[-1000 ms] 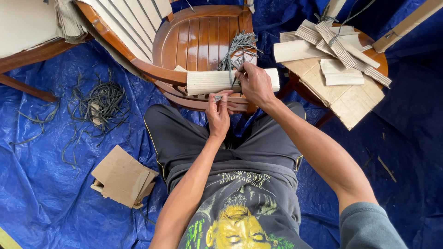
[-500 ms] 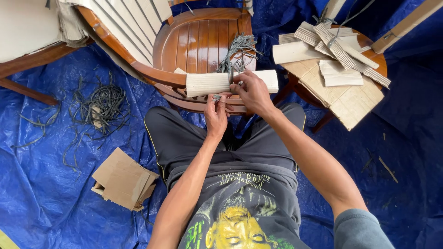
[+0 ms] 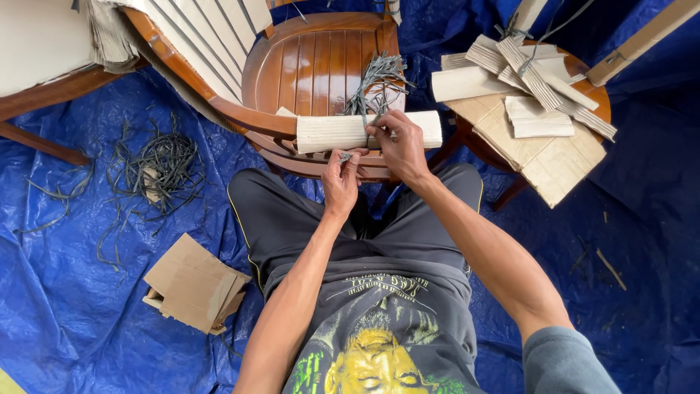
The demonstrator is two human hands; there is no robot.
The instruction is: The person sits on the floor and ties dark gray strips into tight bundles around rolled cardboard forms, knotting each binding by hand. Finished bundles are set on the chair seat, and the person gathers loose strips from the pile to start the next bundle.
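Better to keep right hand (image 3: 399,146) pinching the grey strap (image 3: 373,117) against the pale cardboard wrap (image 3: 328,133) at chair (image 3: 321,66) front edge, left hand (image 3: 341,179) fingers closed on the loose end, drawing snug.

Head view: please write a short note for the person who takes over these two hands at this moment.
Left hand: pinches the end of a grey strap below the cardboard wrap.
Right hand: fingers on the same wrap, where the strap crosses it.
Things: the wrap sits around the front rail of the wooden chair; a bundle of grey straps lies on the seat; more cardboard pieces are stacked on the round stool at right; cut straps lie on the blue tarp.
Done: wrap is in place.
Left: whether the strap is tied, I cannot tell.
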